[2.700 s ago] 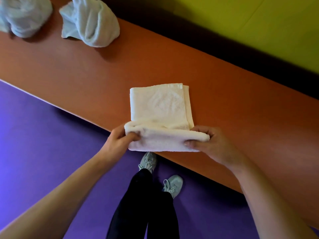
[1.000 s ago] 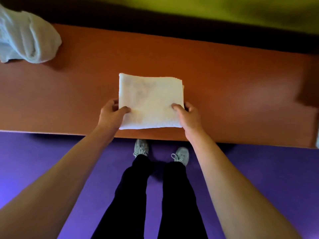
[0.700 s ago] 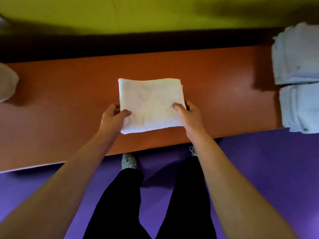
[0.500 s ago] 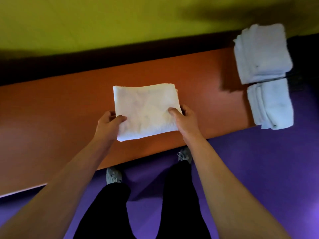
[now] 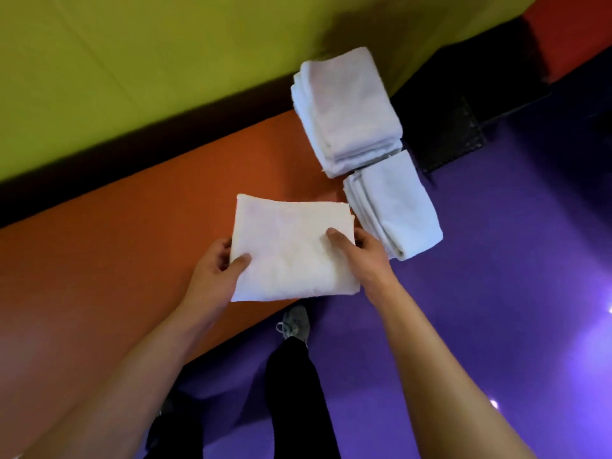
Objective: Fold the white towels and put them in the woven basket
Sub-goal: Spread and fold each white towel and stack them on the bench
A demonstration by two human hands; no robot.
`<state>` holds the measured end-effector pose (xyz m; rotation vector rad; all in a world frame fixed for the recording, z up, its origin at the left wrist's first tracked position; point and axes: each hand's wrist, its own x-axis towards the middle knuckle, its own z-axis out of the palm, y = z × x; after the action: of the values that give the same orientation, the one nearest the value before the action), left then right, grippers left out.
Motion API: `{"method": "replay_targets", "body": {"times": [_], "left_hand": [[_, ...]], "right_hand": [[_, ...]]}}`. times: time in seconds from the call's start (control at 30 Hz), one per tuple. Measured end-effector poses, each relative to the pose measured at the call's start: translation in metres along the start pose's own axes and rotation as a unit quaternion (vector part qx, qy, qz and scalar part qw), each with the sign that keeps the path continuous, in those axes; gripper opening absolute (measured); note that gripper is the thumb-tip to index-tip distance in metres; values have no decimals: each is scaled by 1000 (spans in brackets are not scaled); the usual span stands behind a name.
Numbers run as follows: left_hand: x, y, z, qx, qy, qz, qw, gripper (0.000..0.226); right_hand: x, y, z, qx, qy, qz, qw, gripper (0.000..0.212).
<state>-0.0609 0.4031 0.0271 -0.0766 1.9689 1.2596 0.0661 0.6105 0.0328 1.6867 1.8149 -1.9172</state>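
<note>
A folded white towel (image 5: 288, 246) hangs flat over the front edge of the orange table (image 5: 132, 226), held from both sides. My left hand (image 5: 215, 273) pinches its left edge, thumb on top. My right hand (image 5: 361, 256) pinches its right edge the same way. Two stacks of folded white towels lie to the right: the far stack (image 5: 347, 111) and the near stack (image 5: 394, 203). A dark woven basket (image 5: 447, 134) shows beside and behind them; I cannot tell whether the stacks sit inside it.
A yellow-green wall (image 5: 132, 61) runs behind the table. Purple floor (image 5: 496, 293) spreads on the right and below. My dark-trousered legs and a grey shoe (image 5: 294, 323) stand just under the table edge.
Both hands finished the fold, lifted the towel and carried it right. The view swung right, so the crumpled towels left the frame and the folded stacks came in.
</note>
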Motion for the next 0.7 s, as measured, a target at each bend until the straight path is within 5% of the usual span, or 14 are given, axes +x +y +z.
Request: {"method": "replay_targets", "body": {"times": [0.47,0.6,0.7], "left_hand": [[86,137,188,167,-182,189,951,40],[114,134,208,331,-117,320,880,49],[112,104,221,467,-98,394,785,46]], "right_hand": [[36,37,-143,146,220,-16,965,16],[62,53,-137,93,250,16,964,34],[74,63,-128,20,273,49,961,65]]}}
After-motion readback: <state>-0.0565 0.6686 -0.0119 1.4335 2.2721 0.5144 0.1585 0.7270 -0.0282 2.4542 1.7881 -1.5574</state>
